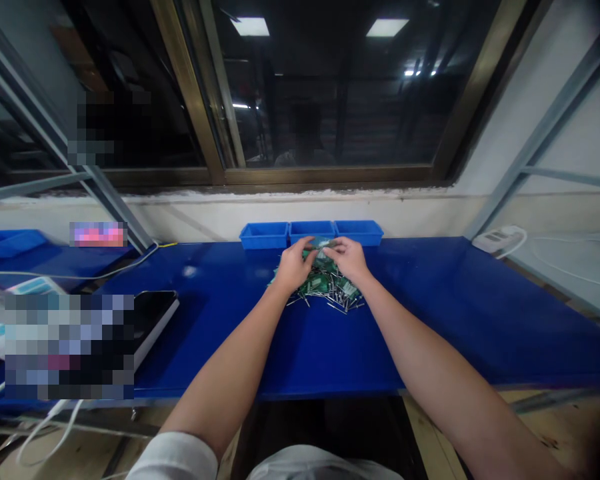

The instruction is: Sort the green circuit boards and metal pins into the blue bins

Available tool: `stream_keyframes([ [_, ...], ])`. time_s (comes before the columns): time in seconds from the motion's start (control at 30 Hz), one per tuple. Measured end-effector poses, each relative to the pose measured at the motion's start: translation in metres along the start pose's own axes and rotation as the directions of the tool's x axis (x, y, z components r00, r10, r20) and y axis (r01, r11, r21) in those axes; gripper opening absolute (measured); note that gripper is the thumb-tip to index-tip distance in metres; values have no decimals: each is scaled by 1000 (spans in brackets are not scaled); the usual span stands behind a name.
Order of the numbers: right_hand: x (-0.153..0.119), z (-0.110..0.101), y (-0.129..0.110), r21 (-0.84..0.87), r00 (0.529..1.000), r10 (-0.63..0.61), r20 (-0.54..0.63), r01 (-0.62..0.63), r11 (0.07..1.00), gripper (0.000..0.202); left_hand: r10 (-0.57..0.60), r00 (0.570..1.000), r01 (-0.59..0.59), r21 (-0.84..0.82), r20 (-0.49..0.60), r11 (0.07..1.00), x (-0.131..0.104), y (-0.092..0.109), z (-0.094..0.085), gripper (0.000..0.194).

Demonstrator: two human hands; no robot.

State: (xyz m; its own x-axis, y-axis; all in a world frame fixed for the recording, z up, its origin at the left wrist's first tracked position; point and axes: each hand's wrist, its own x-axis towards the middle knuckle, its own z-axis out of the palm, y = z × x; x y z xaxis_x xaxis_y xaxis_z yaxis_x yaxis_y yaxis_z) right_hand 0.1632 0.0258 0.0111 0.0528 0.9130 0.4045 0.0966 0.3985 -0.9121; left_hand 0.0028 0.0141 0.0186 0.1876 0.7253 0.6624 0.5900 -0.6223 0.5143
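"Blue table [330,360], dark window [340,100] at twelve o'clock beyond it. What's lying there?"

"Thin metal pins [347,298] and green packets [316,284], heaped at six o'clock from the fingers; three blue bins [312,228] stand in a row at twelve."

"And the hands?"

"Left hand [295,267] at nine, right hand [349,259] at three, both pinching one greenish packet [323,247] above the heap."

"Sealed?"

"Can't tell."

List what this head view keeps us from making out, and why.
All in the head view:
Packet: contents, too small and partly covered by left hand and right hand.
Pins: number, as they overlap.
Middle bin: lower front, partly behind the packet.
Far-left bin: left end, cut by the picture's edge.
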Motion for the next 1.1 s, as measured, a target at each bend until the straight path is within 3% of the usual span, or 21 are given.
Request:
stream_keyframes([
  [0.13,0,-1,-1,-35,1000,-8,-15,7,999,30,-102,995,95,-211,-22,973,1,1,5,43],
  [0.27,1,-1,1,-92,1000,-12,-17,11,996,36,-25,999,21,-112,-39,993,1,2,4,18],
  [0.37,1,-5,2,-187,998,-42,-53,32,982,40,-36,995,33,-34,-91,999,3,-2,2,20],
  [0.5,0,-13,4,-381,993,-90,-82,52,923,34,-208,968,210,-3,-144,978,5,-8,-7,21],
  [0.7,-3,-15,3,-485,994,-107,0,94,870,24,-459,850,489,63,-256,870,10,-11,-28,35],
  [0.83,-2,-13,5,-500,993,-117,20,111,859,21,-567,771,576,-60,-291,815,16,-31,-31,35],
  [0.93,0,-12,10,-515,992,-123,33,122,848,21,-617,725,567,-244,-305,787,22,-50,-28,37],
  [1.1,3,-12,14,-548,988,-134,73,152,822,20,-653,741,525,-468,-159,710,25,-68,-25,55],
])
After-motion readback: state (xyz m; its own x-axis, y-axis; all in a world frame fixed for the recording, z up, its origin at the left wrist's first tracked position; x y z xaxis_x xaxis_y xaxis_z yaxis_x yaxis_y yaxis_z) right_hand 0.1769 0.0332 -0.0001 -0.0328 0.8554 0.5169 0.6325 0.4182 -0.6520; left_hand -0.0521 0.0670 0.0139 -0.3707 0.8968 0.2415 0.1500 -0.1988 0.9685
